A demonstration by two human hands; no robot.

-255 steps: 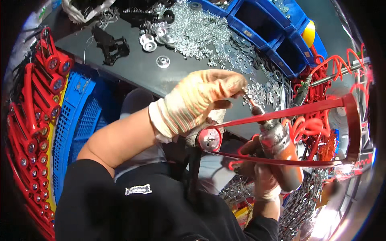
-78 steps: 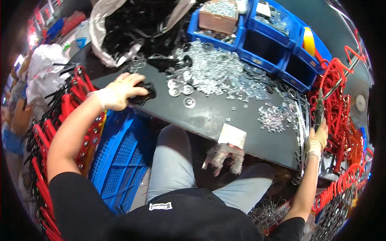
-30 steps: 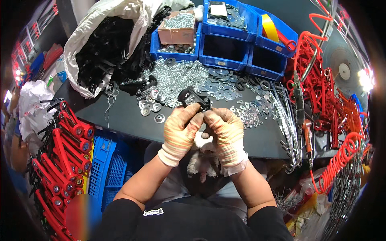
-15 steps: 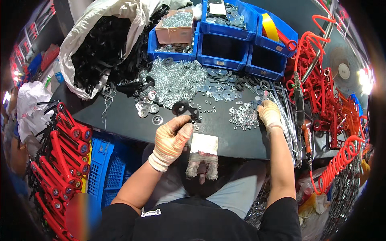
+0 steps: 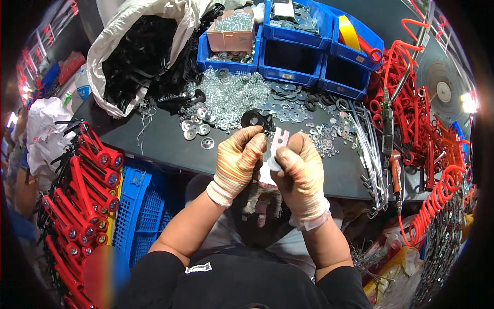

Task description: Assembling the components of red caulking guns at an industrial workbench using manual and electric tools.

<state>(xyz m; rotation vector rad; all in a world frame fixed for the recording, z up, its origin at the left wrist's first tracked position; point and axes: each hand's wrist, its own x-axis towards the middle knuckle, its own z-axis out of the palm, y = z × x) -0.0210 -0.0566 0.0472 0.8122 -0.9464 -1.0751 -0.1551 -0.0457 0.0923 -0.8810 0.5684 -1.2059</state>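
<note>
In gloved fingers of my left hand (image 5: 236, 164), closed in a pinch, is a black part with a round disc-like end (image 5: 252, 118). Its gripped end is hidden by the fingertips. My right hand (image 5: 302, 172), gloved too, pinches a flat metal plate (image 5: 278, 143) with a notched upper end and a rounded lower one. Both hands are close together above the table's near edge, the plate just right of the left fingertips. Partly behind them is a pale-topped block (image 5: 266, 176) with a worn, cloth-like wrapping (image 5: 261, 198) below.
A heap of small springs (image 5: 231, 95), round washers (image 5: 190, 133), flat plates (image 5: 290, 108) and nuts (image 5: 325, 143) cover the dark table (image 5: 170, 149). Blue bins (image 5: 290, 77) stand behind. Metal rods (image 5: 368, 154) and a coiled red hose (image 5: 435, 206) lie right; red handles (image 5: 85, 195) left.
My right hand has come from the nuts at the right to the middle, with a metal plate in it. My left hand has lifted slightly away with the black part. The view has shifted a little.
</note>
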